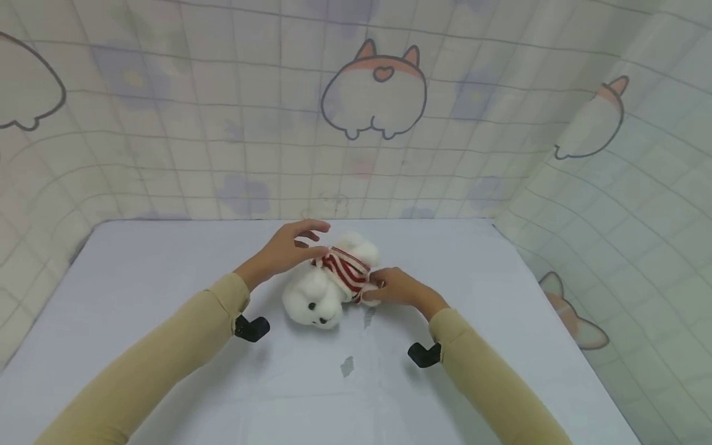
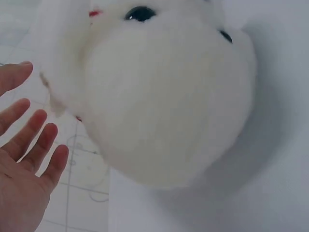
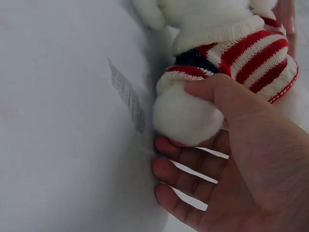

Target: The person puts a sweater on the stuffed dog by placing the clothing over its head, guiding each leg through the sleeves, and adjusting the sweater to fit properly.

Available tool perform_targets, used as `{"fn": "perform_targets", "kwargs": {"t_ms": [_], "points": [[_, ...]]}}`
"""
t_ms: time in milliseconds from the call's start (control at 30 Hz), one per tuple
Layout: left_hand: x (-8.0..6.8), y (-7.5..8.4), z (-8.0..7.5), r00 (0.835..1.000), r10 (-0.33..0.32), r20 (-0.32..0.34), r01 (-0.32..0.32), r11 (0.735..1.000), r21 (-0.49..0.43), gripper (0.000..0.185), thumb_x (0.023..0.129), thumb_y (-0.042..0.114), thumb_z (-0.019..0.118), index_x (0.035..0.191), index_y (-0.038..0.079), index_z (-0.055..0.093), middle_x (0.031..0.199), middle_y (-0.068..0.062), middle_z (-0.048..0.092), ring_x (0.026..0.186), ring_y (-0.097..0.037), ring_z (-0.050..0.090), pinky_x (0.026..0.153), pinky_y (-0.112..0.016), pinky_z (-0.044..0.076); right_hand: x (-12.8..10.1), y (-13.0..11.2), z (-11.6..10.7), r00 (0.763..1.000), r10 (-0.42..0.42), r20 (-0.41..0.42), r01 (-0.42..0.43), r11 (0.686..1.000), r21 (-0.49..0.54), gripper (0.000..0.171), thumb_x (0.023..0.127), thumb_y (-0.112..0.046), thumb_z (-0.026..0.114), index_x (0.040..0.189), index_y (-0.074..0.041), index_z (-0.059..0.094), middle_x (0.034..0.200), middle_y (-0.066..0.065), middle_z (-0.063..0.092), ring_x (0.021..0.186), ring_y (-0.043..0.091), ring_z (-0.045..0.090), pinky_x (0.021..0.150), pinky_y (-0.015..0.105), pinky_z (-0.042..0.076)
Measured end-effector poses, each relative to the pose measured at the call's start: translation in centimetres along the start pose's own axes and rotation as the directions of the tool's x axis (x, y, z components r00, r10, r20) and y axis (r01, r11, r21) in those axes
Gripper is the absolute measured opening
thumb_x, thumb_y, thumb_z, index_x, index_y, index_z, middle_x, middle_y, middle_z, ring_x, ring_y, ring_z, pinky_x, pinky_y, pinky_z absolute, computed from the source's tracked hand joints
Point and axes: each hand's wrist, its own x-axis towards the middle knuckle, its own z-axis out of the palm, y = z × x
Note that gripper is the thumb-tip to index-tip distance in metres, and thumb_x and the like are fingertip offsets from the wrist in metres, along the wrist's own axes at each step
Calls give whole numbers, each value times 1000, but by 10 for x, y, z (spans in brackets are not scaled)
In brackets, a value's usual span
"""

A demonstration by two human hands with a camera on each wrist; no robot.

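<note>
A white plush toy in a red-and-white striped sweater lies on the table, its face toward me. My right hand pinches one sweater-sleeved paw, thumb on top and fingers beneath. My left hand hovers at the toy's far left side with its fingers spread and straight, the thumb close to the sweater. In the left wrist view the toy's round head fills the frame and the left hand's open palm stands beside it, apart from it. The right hand shows close up under the sweater.
The pale table is walled at the back and right by a checked cloth with cartoon prints. A small grey patch marks the table near me, and another patch lies beside the paw. Black wrist mounts sit on both sleeves.
</note>
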Motion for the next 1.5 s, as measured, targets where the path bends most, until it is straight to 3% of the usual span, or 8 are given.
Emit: {"fn": "perform_targets", "kwargs": {"t_ms": [133,367,567,700,967,1167,1300,1500], "points": [[-3,-5,-2,1000,-15,-18,15,1000,-10,44,89,28,70,131,22,57,136,-4,55,122,-27,54,103,-43,47,1,-3,7,997,-21,74,19,999,36,38,86,-38,69,111,-9,68,95,0,67,80,10,53,73,28,48],[-10,-14,-1,997,-46,-55,47,999,9,33,92,26,66,125,21,61,134,-5,58,120,-27,57,100,-46,48,-2,-15,2,981,-95,170,93,996,18,33,88,-45,67,93,-12,71,80,-6,64,73,8,53,66,24,46],[-14,-20,0,991,-65,-119,67,998,15,27,94,25,62,118,13,62,129,-6,61,120,-27,58,100,-47,47,-10,-18,-28,993,-118,-13,118,993,21,29,86,-41,71,95,-14,65,93,-1,67,84,13,63,71,27,52],[-16,-22,-1,984,-100,-150,104,994,23,24,94,32,62,111,15,66,125,-4,63,118,-27,59,97,-46,48,-10,-25,-41,975,-156,-155,167,984,58,40,85,-40,72,109,-12,57,100,5,65,82,16,66,72,30,54],[-16,-18,5,989,-124,-80,134,982,130,38,93,40,61,124,18,65,136,-5,59,124,-27,56,103,-49,45,-9,-34,-39,977,-142,-158,148,989,27,40,86,-42,71,113,-15,58,101,4,64,87,16,60,72,29,51],[-10,-19,9,993,-112,32,110,992,60,35,93,24,62,127,12,64,148,-6,47,142,-27,36,111,-48,39,-6,-30,-31,985,-122,-124,130,990,53,31,88,-40,69,104,-16,60,95,1,64,79,14,60,69,28,49],[-2,-20,10,994,-86,72,86,996,7,32,96,18,54,125,12,66,150,-3,45,145,-23,32,115,-46,33,-5,-28,-27,988,-99,-115,107,992,65,29,91,-38,65,106,-14,61,90,2,66,72,16,64,69,28,48],[2,-17,9,986,-154,68,158,986,-60,45,88,16,40,126,21,65,142,5,54,113,-15,52,85,-29,41,-4,-32,-24,987,-61,-148,73,994,76,29,93,-34,63,108,-9,62,84,5,67,70,23,66,64,27,48]]}}
